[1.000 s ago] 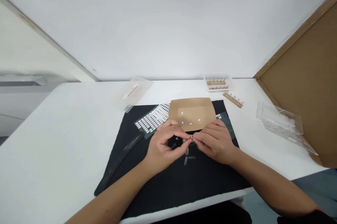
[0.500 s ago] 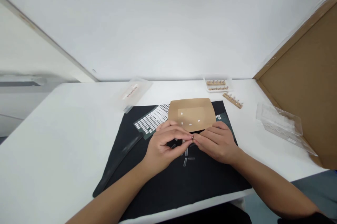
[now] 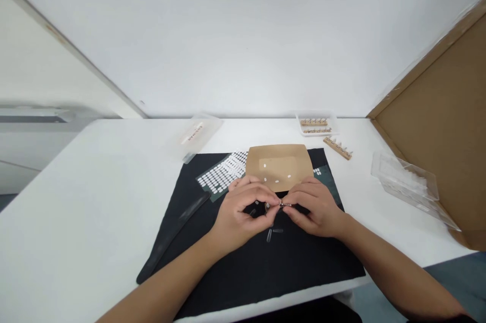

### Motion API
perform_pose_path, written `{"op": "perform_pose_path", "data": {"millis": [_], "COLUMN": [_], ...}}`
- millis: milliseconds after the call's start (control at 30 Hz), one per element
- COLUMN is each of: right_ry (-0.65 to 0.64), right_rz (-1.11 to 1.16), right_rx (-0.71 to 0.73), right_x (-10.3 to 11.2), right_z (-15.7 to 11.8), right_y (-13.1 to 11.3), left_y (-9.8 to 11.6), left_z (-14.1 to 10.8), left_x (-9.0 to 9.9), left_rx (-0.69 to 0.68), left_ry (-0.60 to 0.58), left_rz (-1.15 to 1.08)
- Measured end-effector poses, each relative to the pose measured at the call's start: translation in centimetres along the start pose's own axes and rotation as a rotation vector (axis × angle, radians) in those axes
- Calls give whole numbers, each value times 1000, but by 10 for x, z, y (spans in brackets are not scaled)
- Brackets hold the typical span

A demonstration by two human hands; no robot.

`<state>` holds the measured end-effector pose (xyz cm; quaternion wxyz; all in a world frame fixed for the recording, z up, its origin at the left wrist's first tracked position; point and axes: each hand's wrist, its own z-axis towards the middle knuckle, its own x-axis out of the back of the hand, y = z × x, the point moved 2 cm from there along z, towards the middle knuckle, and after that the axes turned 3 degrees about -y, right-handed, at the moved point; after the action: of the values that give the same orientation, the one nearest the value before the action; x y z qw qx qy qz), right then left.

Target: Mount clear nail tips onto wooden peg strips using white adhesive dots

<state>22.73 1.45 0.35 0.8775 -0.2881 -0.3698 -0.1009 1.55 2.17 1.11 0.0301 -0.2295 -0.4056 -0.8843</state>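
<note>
Over the black mat (image 3: 228, 282), my left hand (image 3: 245, 209) and my right hand (image 3: 313, 206) meet fingertip to fingertip. Between them is a small shiny metal piece (image 3: 285, 204), thin and mostly covered by the fingers. Thumb and index finger of each hand are pinched on it, one at either end. Clear false nail tips (image 3: 269, 235) lie on the mat just below the hands, some partly hidden by the left fingers. Right behind the hands stands a brown paper tray (image 3: 279, 152) with several small white oval pieces in it.
Sheets of white oval stickers (image 3: 220, 176) lie left of the tray. At the back right are a clear box (image 3: 318, 133) with pegged wooden bars and a loose wooden bar (image 3: 337, 148). A clear plastic case (image 3: 410, 181) stands right, a frosted pouch (image 3: 199, 135) back left.
The right fingertips have drawn slightly back and opened a little, so more of the metal piece shows between the hands. The view has shifted slightly.
</note>
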Motion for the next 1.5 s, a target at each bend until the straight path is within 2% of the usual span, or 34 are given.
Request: {"op": "perform_pose_path", "data": {"millis": [133, 300, 700, 1233, 1500], "right_ry": [-11, -24, 40, -15, -35], "right_rz": [39, -79, -264, -115, 76], "right_rx": [-46, -11, 41, 17, -66], "right_x": [-2, -1, 0, -10, -11], "right_z": [1, 2, 2, 1, 1], "right_y": [2, 2, -4, -9, -8], "left_y": [-2, -2, -2, 5, 6], "left_z": [-3, -4, -2, -4, -3], "left_x": [-1, -3, -5, -4, -2], "left_rx": [1, -56, -51, -5, 2], "left_ry": [25, 58, 88, 42, 19], "left_rz": [69, 179, 161, 111, 75]}}
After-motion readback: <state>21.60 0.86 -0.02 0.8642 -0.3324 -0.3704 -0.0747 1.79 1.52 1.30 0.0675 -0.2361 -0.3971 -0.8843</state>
